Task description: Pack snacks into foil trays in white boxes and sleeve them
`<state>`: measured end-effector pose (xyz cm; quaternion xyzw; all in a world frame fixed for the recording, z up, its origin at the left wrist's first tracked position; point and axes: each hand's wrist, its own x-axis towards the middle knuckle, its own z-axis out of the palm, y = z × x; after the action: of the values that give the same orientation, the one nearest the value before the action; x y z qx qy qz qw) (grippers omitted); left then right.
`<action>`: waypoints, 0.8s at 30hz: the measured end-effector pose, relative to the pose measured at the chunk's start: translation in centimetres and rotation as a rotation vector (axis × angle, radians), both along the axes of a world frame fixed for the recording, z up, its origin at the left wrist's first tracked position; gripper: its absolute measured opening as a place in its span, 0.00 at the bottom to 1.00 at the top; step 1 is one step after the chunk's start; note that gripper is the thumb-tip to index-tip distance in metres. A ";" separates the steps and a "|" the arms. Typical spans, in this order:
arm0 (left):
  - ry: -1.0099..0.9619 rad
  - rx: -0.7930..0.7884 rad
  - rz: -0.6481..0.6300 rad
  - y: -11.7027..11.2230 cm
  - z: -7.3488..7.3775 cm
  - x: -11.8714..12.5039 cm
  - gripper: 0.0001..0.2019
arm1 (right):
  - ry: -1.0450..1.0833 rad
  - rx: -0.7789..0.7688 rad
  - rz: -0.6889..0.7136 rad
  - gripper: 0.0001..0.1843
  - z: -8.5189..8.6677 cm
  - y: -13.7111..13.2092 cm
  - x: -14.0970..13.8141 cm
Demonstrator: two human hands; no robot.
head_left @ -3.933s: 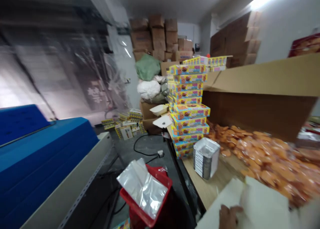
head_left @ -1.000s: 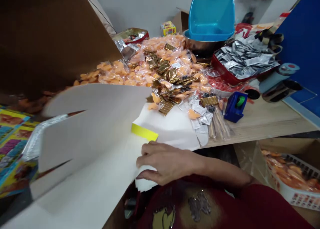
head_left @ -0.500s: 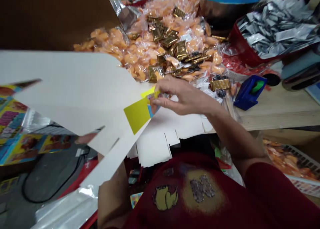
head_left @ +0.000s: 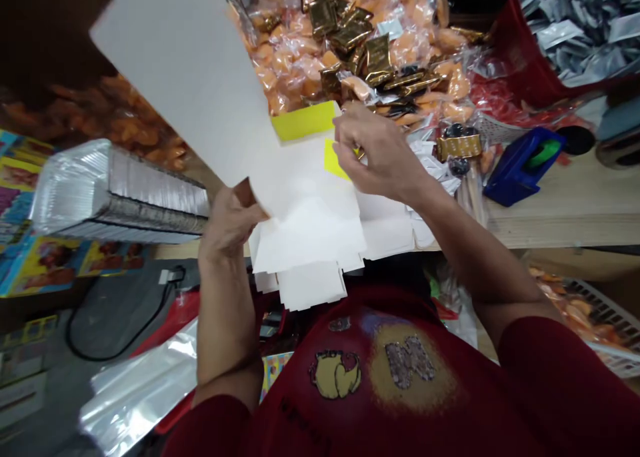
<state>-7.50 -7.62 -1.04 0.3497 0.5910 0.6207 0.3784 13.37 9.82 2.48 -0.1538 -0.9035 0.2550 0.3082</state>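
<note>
A large white cardboard box blank point(head_left: 200, 77) stretches from the upper left down over the worktop, its plain side up. My left hand point(head_left: 225, 224) is closed on its left edge, thumb on a folded flap. At its right end my right hand point(head_left: 375, 150) has its fingers curled and pressed together at the edge, between a folded-up yellow flap point(head_left: 304, 121) and a smaller yellow flap point(head_left: 334, 160). The fingertips are partly hidden. Beneath lie more white blanks point(head_left: 313, 284), whose tabs overhang the table's front edge.
Bagged orange pieces point(head_left: 295, 64) and gold sachets point(head_left: 377, 60) are heaped behind. At right stand a blue tape dispenser point(head_left: 517, 170) and a red basin point(head_left: 510, 50) of silver sachets. Stacked foil trays point(head_left: 125, 190) stand left. A white basket point(head_left: 610, 310) of orange bags sits lower right.
The blank has swung from low left towards the upper left and lies flatter. My left hand has come into view at its edge. The yellow flap now stands folded up beside my right hand.
</note>
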 end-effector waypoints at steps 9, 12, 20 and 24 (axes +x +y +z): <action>0.224 0.284 0.112 0.8 0.0 -1.8 0.23 | 0.005 -0.126 -0.111 0.17 -0.8 -0.2 1.0; 0.462 0.230 -0.145 -1.8 1.2 -2.4 0.35 | 0.000 -0.100 -0.077 0.15 -1.0 -1.4 1.1; 0.812 0.130 0.131 -2.5 1.2 -2.4 0.27 | -0.215 -0.166 0.333 0.06 -1.6 -6.0 0.8; 0.514 0.149 0.418 -1.4 -0.6 -1.1 0.32 | -0.178 -0.321 0.339 0.11 -1.7 -7.2 0.3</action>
<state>-8.63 -8.97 -1.69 0.3927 0.6791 0.6177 0.0553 13.72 2.63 0.78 -0.0688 -0.8880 0.4286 0.1519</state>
